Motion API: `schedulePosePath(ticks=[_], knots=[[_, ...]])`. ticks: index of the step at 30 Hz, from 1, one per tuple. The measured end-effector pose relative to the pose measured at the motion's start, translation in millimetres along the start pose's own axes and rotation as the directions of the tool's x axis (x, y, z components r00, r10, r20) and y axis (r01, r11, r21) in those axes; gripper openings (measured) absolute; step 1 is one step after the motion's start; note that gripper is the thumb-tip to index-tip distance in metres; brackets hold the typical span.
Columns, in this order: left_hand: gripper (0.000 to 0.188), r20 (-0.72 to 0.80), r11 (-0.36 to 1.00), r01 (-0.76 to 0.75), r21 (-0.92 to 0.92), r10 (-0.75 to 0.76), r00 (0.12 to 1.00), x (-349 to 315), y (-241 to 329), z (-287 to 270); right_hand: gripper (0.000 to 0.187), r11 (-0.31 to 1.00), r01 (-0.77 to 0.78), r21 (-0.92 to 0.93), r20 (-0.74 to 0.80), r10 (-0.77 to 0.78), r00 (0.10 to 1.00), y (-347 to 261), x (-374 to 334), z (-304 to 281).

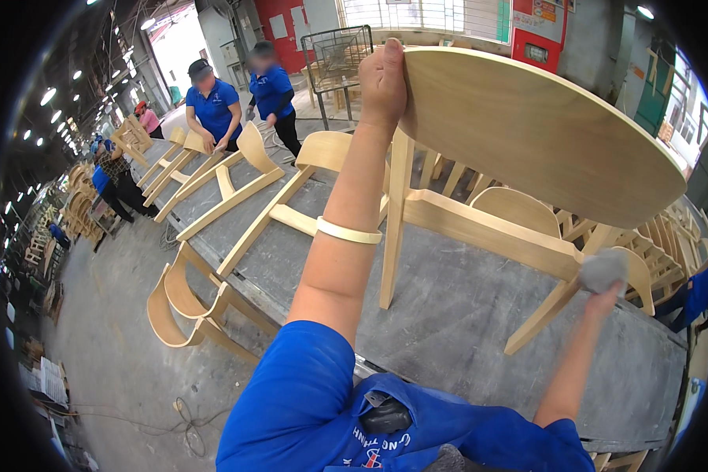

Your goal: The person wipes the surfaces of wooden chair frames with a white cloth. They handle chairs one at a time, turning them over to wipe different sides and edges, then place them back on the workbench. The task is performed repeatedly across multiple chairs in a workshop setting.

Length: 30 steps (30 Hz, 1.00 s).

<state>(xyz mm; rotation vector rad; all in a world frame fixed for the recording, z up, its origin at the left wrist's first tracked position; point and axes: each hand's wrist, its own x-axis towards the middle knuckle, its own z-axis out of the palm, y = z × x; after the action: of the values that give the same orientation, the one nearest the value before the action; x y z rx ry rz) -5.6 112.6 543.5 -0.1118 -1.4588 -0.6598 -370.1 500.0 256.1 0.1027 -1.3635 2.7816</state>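
Note:
A pale wooden chair frame (492,232) stands on the grey worktable (440,330), its legs joined by a crossbar. Its broad curved backrest (535,130) rises close in front of me. My left hand (383,82) is closed round the backrest's upper left edge, thumb on top. Down at the right end of the crossbar, my right hand (603,299) grips a grey pad (603,270) against or very close to the leg joint. Motion blurs this hand and the pad, so the pad's exact kind cannot be told.
More chair frames (232,197) lie in a row along the table to the left. Two curved chair parts (185,303) lean by its near left edge. Several frames crowd the right side. Two people in blue shirts (212,106) stand across the table; a blue sleeve (696,295) shows far right.

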Motion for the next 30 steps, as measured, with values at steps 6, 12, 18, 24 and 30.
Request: schedulePosePath(ticks=[6,12,18,24,30], knots=[[0.052,-0.025,0.987,-0.157,-0.032,0.157,0.987,-6.9,28.8,-7.3,0.057,0.807,0.442,-0.392,-0.169,-0.536,0.827,-207.1,1.3,-74.5],[0.046,0.024,0.983,-0.168,-0.080,0.171,0.985,-21.0,84.4,-27.9,0.042,0.074,0.765,-0.640,0.415,-0.804,0.425,-323.1,-96.5,-17.1],[0.034,0.049,0.934,-0.346,-0.092,0.352,0.935,-46.7,131.5,-64.4,0.041,-0.343,0.931,-0.122,0.933,-0.359,-0.010,-328.1,-262.1,121.1],[0.048,0.043,0.938,-0.336,-0.086,0.341,0.939,-83.0,155.1,-99.5,0.044,-0.448,0.869,-0.208,0.934,-0.356,0.040,-328.8,-341.6,107.9],[0.070,0.167,0.953,-0.279,-0.121,0.297,0.940,-83.8,157.2,-127.5,0.045,-0.480,0.840,-0.253,0.920,-0.387,0.056,-333.5,-371.6,65.5]])
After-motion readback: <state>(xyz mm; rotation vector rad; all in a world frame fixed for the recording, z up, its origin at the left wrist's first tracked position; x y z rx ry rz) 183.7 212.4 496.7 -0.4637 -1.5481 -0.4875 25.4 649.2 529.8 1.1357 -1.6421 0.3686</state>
